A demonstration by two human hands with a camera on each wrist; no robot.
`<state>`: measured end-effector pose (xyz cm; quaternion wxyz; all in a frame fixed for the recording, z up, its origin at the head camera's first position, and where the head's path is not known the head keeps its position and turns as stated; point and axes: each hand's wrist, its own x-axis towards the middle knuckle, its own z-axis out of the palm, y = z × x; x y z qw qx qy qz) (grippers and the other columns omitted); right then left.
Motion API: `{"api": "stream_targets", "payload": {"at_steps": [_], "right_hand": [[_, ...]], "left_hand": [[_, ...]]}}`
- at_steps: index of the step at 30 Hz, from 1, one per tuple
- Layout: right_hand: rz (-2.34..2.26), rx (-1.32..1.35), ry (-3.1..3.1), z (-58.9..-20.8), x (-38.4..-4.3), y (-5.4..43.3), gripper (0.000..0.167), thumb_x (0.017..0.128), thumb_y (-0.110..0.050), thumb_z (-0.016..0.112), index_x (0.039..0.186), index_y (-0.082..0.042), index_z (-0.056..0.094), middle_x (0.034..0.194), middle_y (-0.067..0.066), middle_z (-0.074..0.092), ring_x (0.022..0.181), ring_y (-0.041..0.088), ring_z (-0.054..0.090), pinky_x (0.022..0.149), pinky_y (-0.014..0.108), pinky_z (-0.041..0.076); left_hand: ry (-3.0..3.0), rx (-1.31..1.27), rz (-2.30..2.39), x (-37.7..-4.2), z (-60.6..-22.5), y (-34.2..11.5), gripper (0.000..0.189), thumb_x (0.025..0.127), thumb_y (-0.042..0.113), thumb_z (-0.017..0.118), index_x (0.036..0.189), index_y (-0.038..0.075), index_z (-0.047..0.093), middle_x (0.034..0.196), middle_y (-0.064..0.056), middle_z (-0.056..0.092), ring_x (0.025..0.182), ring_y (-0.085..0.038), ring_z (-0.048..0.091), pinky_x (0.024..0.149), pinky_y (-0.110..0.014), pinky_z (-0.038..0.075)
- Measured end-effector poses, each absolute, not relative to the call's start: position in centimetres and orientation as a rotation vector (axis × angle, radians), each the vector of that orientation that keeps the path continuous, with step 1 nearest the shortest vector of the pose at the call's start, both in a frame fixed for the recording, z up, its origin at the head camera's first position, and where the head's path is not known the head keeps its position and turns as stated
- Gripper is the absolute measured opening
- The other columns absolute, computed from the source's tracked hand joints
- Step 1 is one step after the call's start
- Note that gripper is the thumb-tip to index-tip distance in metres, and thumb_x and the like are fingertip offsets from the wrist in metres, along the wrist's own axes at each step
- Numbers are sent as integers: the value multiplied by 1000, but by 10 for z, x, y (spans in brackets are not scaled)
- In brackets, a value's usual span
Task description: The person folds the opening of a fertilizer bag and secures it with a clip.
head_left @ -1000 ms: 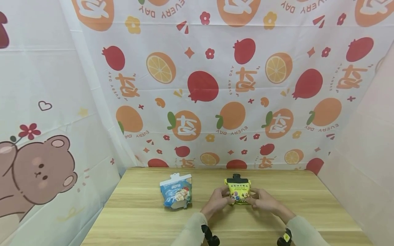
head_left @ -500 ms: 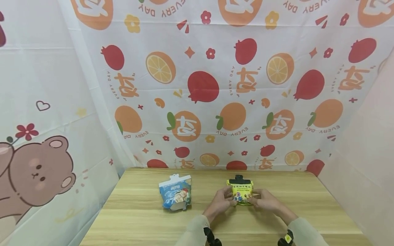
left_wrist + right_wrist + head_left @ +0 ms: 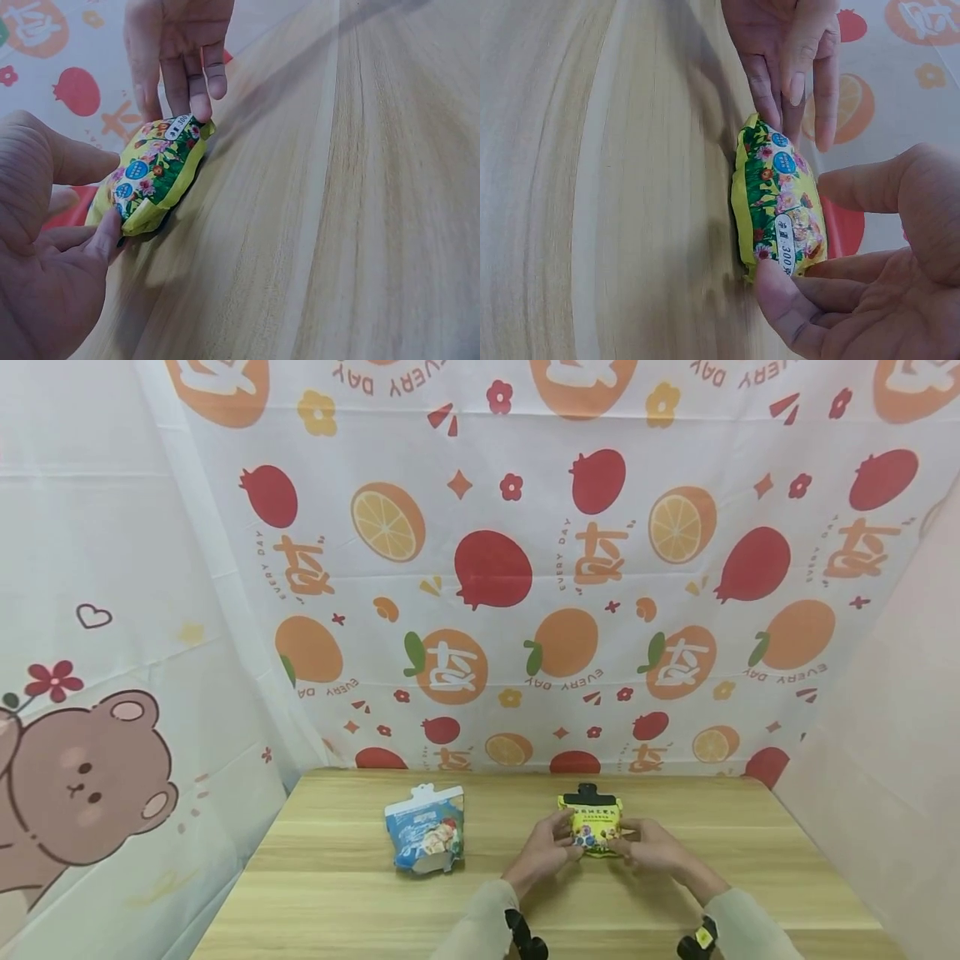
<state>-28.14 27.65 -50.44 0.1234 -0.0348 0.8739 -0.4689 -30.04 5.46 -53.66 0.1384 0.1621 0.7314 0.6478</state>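
Note:
A small yellow bag (image 3: 596, 828) printed with flowers lies on the table, a black bag clip (image 3: 589, 795) across its far end. My left hand (image 3: 543, 853) holds the bag's left side, forefinger higher up and thumb at the near corner. On the opposite side my right hand (image 3: 655, 850) grips the bag's edge between thumb and fingers. In the left wrist view the bag (image 3: 154, 169) rests low against the wood, with my left hand (image 3: 56, 247) at its end. The right wrist view shows a 300 label on the bag (image 3: 784, 202); the clip is hidden there.
To the left on the wooden table (image 3: 330, 893) lies a blue-and-white bag (image 3: 426, 835) with a white bag clip (image 3: 423, 794) on its far end. A fruit-printed cloth (image 3: 487, 652) hangs along the back edge, and pale cloths stand at both sides.
The yellow bag has slid a little to the right along the table, both hands moving with it. The blue bag stays in its place; the head view has shifted slightly.

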Motion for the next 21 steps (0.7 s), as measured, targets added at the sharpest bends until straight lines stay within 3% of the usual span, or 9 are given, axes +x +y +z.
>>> {"api": "stream_targets", "payload": {"at_steps": [5, 9, 21], "right_hand": [[-1340, -59, 2563, -502, -282, 278, 71, 95, -19, 68, 146, 19, 35, 123, 31, 67, 85, 24, 68, 70, 40, 60], [-1332, -40, 2571, -501, -284, 280, 72, 94, -19, 69, 146, 19, 35, 125, 34, 65, 81, 24, 67, 67, 39, 59], [-1350, 31, 2491, -498, -284, 279, 72, 96, -18, 66, 149, 17, 32, 131, 29, 60, 65, 17, 58, 57, 29, 52]], "left_hand": [[2128, 431, 1869, -301, -535, 59, 69, 89, 1, 70, 152, 3, 42, 151, -28, 48, 131, -45, 56, 110, -52, 47], [2129, 416, 1866, -302, -533, 63, 69, 90, 3, 70, 152, 4, 42, 151, -26, 49, 132, -43, 57, 110, -53, 46], [2168, 378, 1875, -301, -530, 62, 65, 91, 1, 66, 151, -1, 42, 145, -28, 55, 131, -42, 57, 107, -50, 50]]}}
